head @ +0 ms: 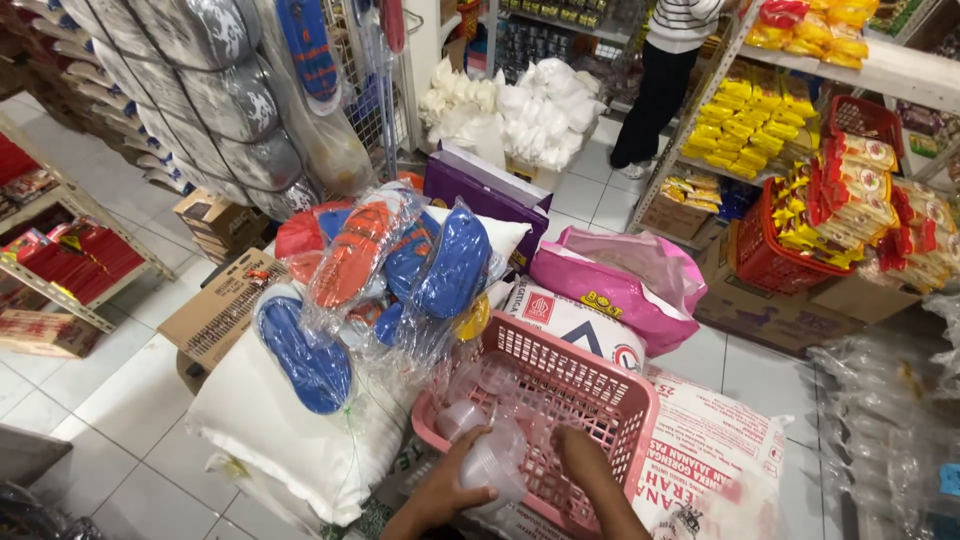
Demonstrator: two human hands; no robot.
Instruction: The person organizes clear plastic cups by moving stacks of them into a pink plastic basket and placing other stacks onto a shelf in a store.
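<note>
Your left hand [445, 490] wraps around a clear plastic cup [492, 466] at the near edge of the pink plastic basket [610, 400], fingers closed on its side. The cup is see-through, slightly cloudy and round-bodied, and more clear cups [462, 418] lie just beside it inside the basket. Your right hand [580, 455] reaches into the basket; you can't tell from here whether it grips anything. The basket rests on printed white sacks [700, 440], beside bagged blue and orange sandals [400, 260].
</note>
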